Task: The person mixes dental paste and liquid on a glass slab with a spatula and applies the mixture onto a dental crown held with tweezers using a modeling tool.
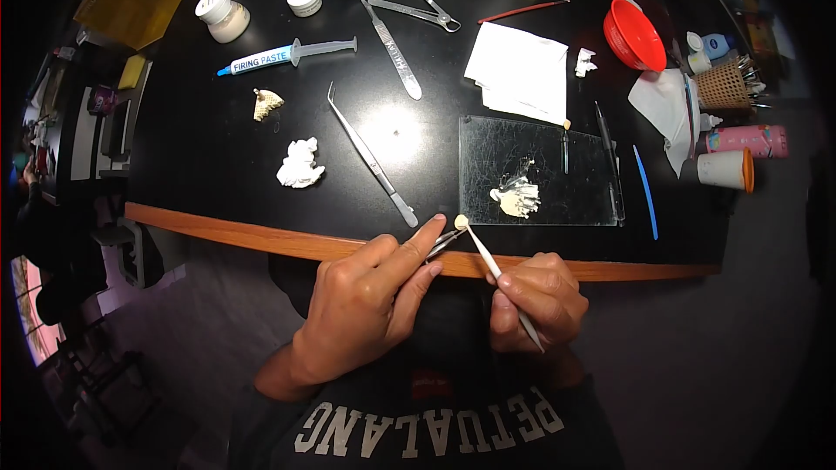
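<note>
Cream piece [461,222], at the tip of the metal holder [442,245], beside the front edge of the black table [174,148]. The glass plate [492,144] lies just beyond, bearing pale paste [520,201] and a small brush [566,150]. The left hand [364,289] is closed on the metal holder, index finger extended close to the piece; the right hand [540,298] pinches the white stick [485,258], its upper end at the piece. Folded paper [520,74] overlaps the plate's far edge; the red bowl [636,35] stands at far right. Long tweezers [370,161] occupy the space just beyond the left hand, between the plate and the crumpled tissue [300,164]. A blue stick [645,191] lies right of the plate.
</note>
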`<action>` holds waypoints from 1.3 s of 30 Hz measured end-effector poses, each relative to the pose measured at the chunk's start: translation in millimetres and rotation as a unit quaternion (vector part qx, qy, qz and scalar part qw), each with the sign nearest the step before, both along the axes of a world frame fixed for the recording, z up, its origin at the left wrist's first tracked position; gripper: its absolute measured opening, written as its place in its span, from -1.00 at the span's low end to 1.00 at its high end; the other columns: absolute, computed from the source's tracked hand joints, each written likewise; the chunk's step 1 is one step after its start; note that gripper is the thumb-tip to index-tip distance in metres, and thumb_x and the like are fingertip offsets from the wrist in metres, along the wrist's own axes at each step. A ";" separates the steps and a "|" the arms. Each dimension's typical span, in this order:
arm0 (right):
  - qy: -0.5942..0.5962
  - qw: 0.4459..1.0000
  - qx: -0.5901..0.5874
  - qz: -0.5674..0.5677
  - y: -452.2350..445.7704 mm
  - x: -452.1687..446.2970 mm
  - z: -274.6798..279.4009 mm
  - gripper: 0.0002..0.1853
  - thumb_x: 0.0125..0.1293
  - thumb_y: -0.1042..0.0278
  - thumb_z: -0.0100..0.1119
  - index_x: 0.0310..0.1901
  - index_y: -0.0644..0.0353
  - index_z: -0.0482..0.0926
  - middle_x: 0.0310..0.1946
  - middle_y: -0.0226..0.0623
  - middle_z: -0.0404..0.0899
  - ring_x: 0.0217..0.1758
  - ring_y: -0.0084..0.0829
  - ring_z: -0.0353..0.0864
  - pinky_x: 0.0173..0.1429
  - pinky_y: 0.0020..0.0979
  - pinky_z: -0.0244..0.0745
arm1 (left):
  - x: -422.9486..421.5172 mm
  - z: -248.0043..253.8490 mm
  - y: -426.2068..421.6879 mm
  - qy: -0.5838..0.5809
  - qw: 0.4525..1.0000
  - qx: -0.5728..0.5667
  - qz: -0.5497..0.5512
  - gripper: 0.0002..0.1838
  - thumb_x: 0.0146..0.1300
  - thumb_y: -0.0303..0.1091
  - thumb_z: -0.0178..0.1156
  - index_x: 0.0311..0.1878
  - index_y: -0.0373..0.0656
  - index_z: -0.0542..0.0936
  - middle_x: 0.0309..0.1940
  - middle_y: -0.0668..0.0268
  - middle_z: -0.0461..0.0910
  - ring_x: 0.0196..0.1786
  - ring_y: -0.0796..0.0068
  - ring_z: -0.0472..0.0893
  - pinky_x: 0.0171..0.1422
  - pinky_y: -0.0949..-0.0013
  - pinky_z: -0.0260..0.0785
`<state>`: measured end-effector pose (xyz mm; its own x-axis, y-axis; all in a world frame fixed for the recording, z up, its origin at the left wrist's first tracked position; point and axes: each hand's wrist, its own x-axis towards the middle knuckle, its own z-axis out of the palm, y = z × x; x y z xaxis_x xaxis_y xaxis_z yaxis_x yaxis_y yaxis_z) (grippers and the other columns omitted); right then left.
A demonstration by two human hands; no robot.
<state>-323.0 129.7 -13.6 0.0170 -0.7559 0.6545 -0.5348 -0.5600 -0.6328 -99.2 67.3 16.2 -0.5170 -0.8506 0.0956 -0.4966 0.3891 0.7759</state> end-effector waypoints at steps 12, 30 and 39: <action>-0.005 1.000 -0.008 0.010 -1.2 0.8 -1.6 -0.72 0.29 0.63 0.38 0.04 0.29 0.77 -0.29 -0.26 0.77 -0.41 -0.41 0.73 -0.38 -0.42 0.64 | -1.0 0.1 1.6 0.003 1.000 -0.002 0.011 -0.48 0.41 -0.46 0.49 0.43 -0.15 0.74 -0.51 0.28 0.44 -0.55 0.37 0.46 -0.40 0.22 0.35; 0.032 0.989 0.031 -0.140 9.8 -19.3 1.2 -0.79 0.20 0.68 0.28 -0.12 0.37 0.75 -0.38 -0.12 0.78 -0.42 -0.36 0.71 -0.33 -0.39 0.59 | -3.4 9.9 5.7 0.012 0.999 0.035 0.020 -0.55 0.42 -0.51 0.47 0.36 -0.24 0.74 -0.46 0.21 0.53 -0.48 0.31 0.55 -0.32 0.21 0.43; 0.051 0.990 0.037 -0.123 7.8 -19.1 -3.4 -0.80 0.18 0.69 0.30 -0.14 0.38 0.75 -0.35 -0.12 0.80 -0.42 -0.33 0.72 -0.34 -0.39 0.59 | -5.6 5.9 6.0 0.056 0.996 0.058 0.025 -0.82 0.49 -0.56 0.39 0.10 -0.34 0.74 -0.28 0.08 0.77 -0.32 0.22 0.78 -0.20 0.30 0.55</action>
